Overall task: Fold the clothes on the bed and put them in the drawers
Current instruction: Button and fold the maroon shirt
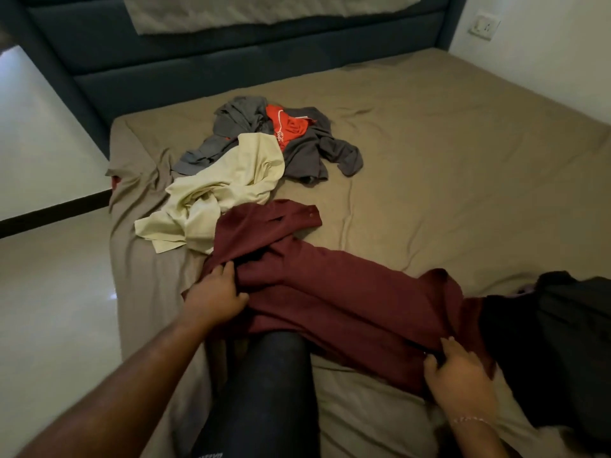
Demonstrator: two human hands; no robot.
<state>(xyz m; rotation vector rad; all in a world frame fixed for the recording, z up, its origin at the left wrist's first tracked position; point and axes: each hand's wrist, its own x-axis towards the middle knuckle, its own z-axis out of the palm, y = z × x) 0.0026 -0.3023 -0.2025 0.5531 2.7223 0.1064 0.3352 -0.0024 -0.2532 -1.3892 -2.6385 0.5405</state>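
Note:
A maroon shirt [334, 285] lies spread across the near part of the bed [446, 166], its collar pointing away from me. My left hand [216, 294] pinches a fold of it at its left side. At the shirt's near right edge my right hand [458, 375] grips the fabric. Beyond it a cream garment [228, 183] lies crumpled. Further back, a grey garment [307, 147] and a red one [289, 127] sit in a heap. A black garment [558, 342] rests at the right, next to the maroon shirt.
My knee in dark trousers [271, 391] rests on the bed under the shirt's near edge. A dark blue padded headboard [198, 61] stands at the far end. Pale floor [56, 309] runs along the bed's left side. A wall socket [484, 26] is at top right.

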